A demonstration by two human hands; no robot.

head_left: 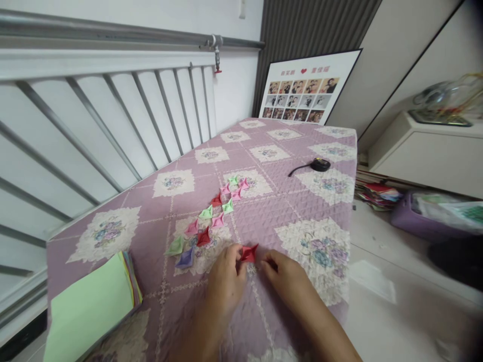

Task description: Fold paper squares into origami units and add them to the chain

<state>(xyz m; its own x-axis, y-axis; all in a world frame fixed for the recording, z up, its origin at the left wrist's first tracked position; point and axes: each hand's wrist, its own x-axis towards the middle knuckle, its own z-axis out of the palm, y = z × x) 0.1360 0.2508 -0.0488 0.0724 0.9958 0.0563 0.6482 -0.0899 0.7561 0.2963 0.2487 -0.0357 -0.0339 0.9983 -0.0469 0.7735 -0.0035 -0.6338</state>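
A small red folded paper boat (pixel 249 253) is pinched at its left end between the thumb and fingers of my left hand (pixel 227 271). Just right of the boat, my right hand (pixel 282 269) has its fingers curled together; whether anything is inside them is hidden. Beyond my left hand, several more paper boats stand in two slanting rows on the tablecloth. Among them are a dark red boat (pixel 204 236), a purple boat (pixel 185 258), a light green boat (pixel 175 246) and a pink boat (pixel 218 220).
A stack of coloured paper (pixel 90 301), green on top, lies at the table's left. A black tape measure (pixel 320 164) with a strap rests at the far right of the flowered tablecloth (pixel 260 211). Behind stand a metal railing (pixel 147 110) and a photo board (pixel 302 70).
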